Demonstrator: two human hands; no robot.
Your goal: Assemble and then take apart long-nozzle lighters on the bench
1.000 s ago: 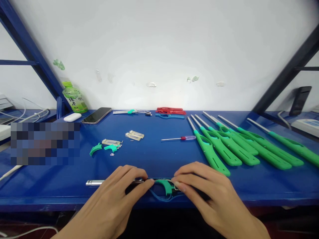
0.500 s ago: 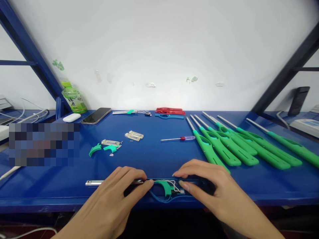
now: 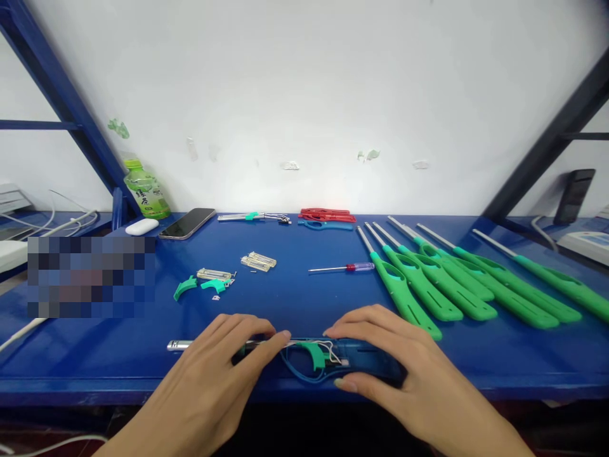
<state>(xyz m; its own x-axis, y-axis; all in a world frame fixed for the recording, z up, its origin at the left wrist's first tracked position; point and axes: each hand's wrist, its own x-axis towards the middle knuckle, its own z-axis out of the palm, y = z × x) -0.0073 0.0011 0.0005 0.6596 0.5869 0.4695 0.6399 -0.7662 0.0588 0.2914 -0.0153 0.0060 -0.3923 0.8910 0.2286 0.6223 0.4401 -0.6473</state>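
Observation:
A blue lighter shell (image 3: 366,357) lies near the table's front edge, with a green trigger (image 3: 314,355), white wires and a small black part showing inside it. Its silver metal tube (image 3: 179,345) sticks out to the left. My left hand (image 3: 226,365) is closed round the tube end of the lighter, thumb and forefinger at the joint. On the right, my right hand (image 3: 397,355) grips the handle part of the shell, fingers on the far edge and thumb on the near edge.
Several green lighters (image 3: 404,292) lie at the right, beside a screwdriver (image 3: 359,267). Clear tanks (image 3: 258,261) and green triggers (image 3: 185,287) lie left of centre. Behind are red shells (image 3: 326,214), metal tubes (image 3: 238,217), a phone (image 3: 188,223), a white case (image 3: 142,226) and a bottle (image 3: 146,190).
My right thumb has moved from over the shell to its near edge, so the hand is spread wider and more of the handle shows. The left thumb has shifted slightly up.

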